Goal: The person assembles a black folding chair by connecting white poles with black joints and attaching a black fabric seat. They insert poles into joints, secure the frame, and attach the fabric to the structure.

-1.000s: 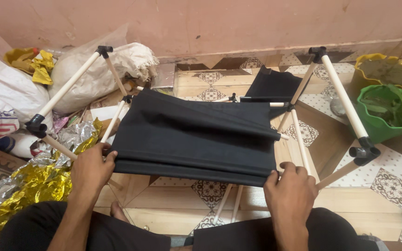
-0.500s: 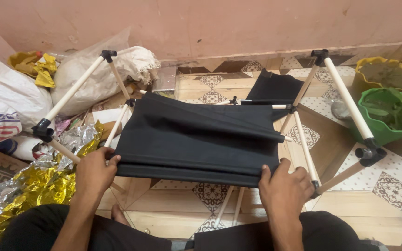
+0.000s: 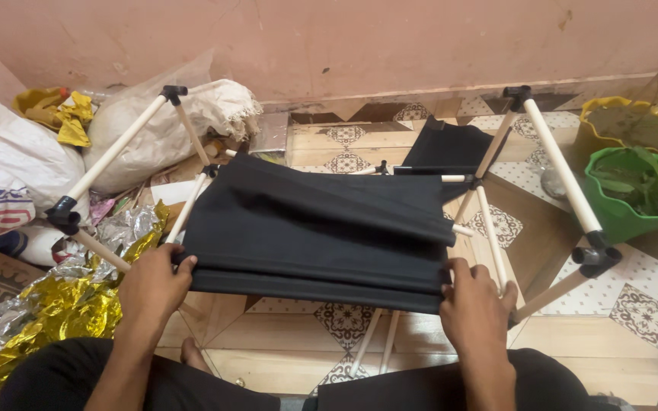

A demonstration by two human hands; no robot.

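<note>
Left hand: your left hand (image 3: 150, 285) grips the near left corner of the black fabric panel (image 3: 317, 228); fingers curled over the folded edge, thumb pressed on top.
Right hand: your right hand (image 3: 475, 304) grips the near right corner of the same panel; fingers bent around the edge, thumb lying along the fold.
Black fabric panel: stretched flat between both hands, directly in front of your knees, over the tiled floor (image 3: 283, 350); it sags in long creases toward the far side.
Frame: cream tubes with black joints support the panel. One long tube (image 3: 116, 148) runs up to your left, another (image 3: 561, 171) up to your right; thinner rods cross beneath the fabric.
Left surroundings: crumpled gold and silver foil (image 3: 47, 312) lies beside your left forearm; white sacks (image 3: 9, 164) sit further out.
Right surroundings: a green plant pot (image 3: 626, 194) stands beyond the right tube, a yellow pot (image 3: 630, 125) behind it.
Far side: a second piece of black fabric (image 3: 447, 148) hangs on the frame near the pink wall (image 3: 359, 42).
</note>
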